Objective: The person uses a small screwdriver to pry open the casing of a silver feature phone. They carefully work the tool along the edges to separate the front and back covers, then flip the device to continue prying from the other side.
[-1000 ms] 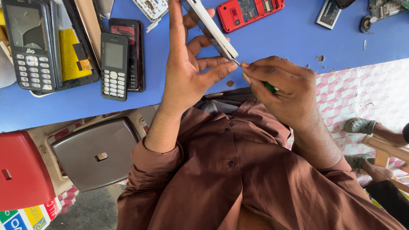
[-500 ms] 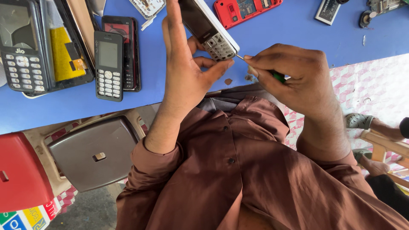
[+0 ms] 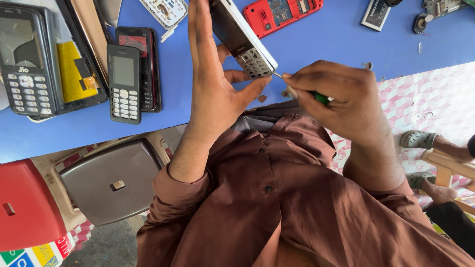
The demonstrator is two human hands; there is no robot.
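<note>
Nearest the camera, a brown buttoned shirt filled the lower part of the view, with a grey stool seat and a red stool standing below the near edge of the blue desk.

Just above the shirt, the right hand was closed around a green-handled screwdriver, its fingers pinched tight on the shaft and the thin metal tip set against the lower corner of a white keypad phone. That phone was held up off the desk, tilted, over the near edge at the middle. It was gripped by the left hand, whose thumb was pressed under the keypad end while the long fingers were stretched almost straight along the phone's back.

The step in hand was judged to be prying or unscrewing at the phone's lower edge. A steady grip and light, controlled pressure at the tip would be called for next, lest it slip.

Farther off, a black keypad phone lay beside a dark red-edged phone toward the left side, with a larger black phone at the left edge. An opened red phone and a battery lay along the far edge.
</note>
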